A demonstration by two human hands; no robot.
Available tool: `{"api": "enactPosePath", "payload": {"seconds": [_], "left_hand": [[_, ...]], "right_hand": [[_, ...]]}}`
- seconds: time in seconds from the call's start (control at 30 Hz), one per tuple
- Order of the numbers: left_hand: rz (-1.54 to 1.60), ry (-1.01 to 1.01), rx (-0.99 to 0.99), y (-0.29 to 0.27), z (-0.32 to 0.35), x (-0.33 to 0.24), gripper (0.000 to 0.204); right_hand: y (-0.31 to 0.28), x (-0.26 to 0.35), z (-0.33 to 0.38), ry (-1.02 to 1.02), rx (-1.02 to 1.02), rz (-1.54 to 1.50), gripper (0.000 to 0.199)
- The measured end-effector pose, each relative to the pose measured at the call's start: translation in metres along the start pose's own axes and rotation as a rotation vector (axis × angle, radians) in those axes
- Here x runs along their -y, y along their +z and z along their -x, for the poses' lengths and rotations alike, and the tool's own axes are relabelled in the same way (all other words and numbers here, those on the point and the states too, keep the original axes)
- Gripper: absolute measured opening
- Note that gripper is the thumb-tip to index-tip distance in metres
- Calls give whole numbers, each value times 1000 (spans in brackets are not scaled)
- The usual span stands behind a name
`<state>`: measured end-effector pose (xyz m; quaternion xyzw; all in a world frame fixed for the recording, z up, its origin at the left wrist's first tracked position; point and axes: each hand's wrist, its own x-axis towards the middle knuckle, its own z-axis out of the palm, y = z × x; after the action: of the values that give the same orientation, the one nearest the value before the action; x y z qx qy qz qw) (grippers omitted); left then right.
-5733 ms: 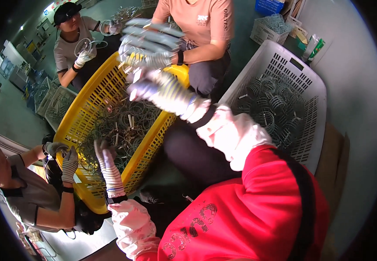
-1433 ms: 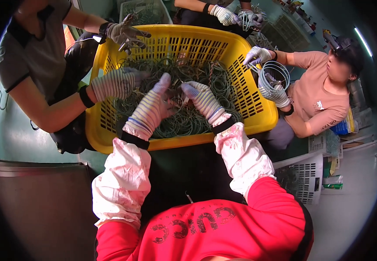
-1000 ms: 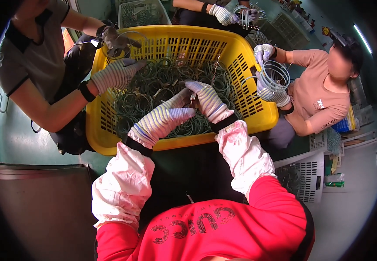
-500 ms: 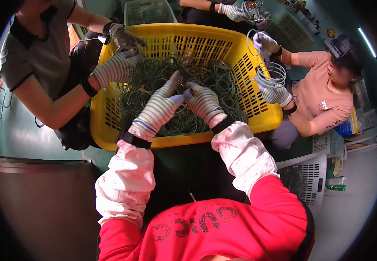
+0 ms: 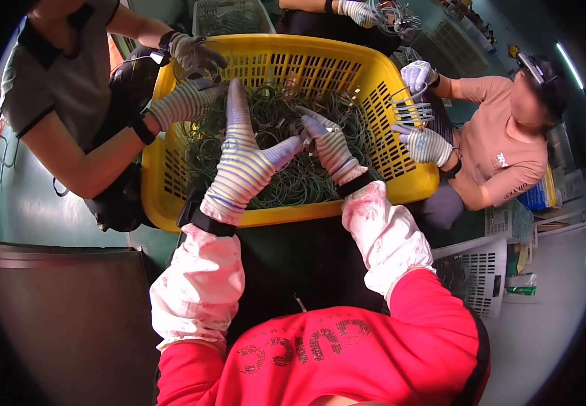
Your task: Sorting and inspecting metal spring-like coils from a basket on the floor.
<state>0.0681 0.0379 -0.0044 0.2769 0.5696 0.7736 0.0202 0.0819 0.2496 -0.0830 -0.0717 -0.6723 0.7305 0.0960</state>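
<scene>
Both my hands wear striped knit gloves and are over a yellow plastic basket heaped with coiled greenish wire rings. My left hand has its fingers stretched up and away and its thumb spread toward the right hand. The thumb tip is at or close to the right fingertips. My right hand has its fingers bent together in a pinch, with a small thin piece seeming to show by the tips. What exactly it holds is too small to make out. Tangled rings lie just beneath both hands.
At the left, a co-worker's gloved hands work over the basket's edge. On the right, another person holds a wire coil above the rim. A third person's glove grips wire at the back. White crates stand at right and behind.
My left hand has straightened and opened its fingers, moving slightly left and up. My right hand has shifted a little right. The right co-worker's coil has come lower and changed its tilt.
</scene>
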Motion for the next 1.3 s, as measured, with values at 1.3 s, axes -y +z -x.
{"api": "enactPosePath", "payload": {"seconds": [1.3], "left_hand": [[172, -265, -233, -35, -29, -2, 98]], "right_hand": [[5, -77, -32, -136, 668, 1711, 38]]}}
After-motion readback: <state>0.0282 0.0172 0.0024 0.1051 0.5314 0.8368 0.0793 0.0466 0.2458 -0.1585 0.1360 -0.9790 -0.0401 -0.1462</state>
